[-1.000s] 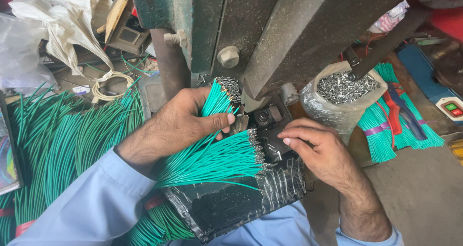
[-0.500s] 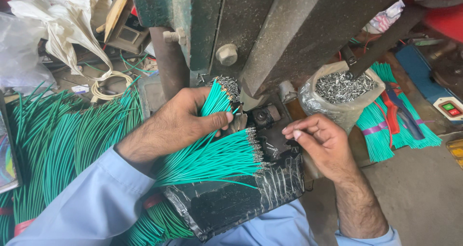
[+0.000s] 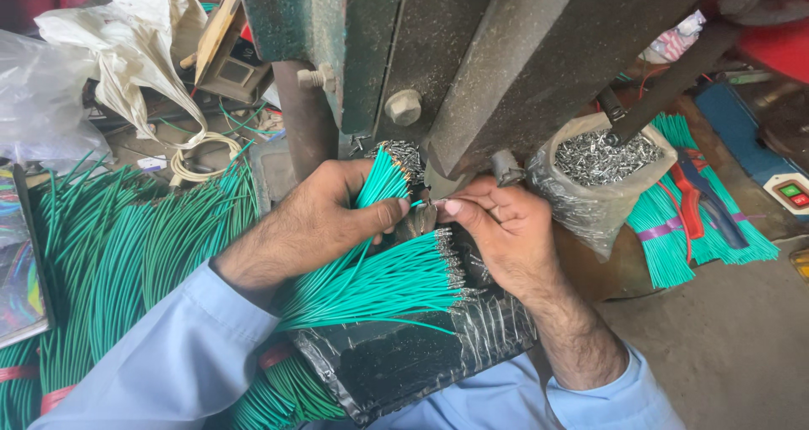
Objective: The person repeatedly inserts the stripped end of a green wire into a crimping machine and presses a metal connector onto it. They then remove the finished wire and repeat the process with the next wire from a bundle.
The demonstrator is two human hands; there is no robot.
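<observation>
1. Left hand point(image 3: 316, 219) grips a wire bundle point(image 3: 383, 177) just below the press point(image 3: 472, 68).
2. Right hand point(image 3: 497, 228) pinches something small at the press foot.
3. Done, seemingly: tipped wires point(image 3: 379, 283) fanned below the press.
4. Left: big wire pile point(image 3: 118, 253) left of the press.

- Bright daylight, seems to come from upper right; concrete floor point(image 3: 742, 346) at right evenly lit, a bit washed out
- Glare on white plastic bags point(image 3: 109, 51) top left, w/ detail nearly blown out
- Small specular glints on bag of metal terminals point(image 3: 602, 156) & on black wrap point(image 3: 404, 358)
- Soft shadow under machine body point(image 3: 472, 68), darkest where both hands meet
- Centre sharp; wire strands crisp
- Slight wide-angle stretch & softness at the corners, esp. lower left sleeve point(image 3: 160, 371)
</observation>
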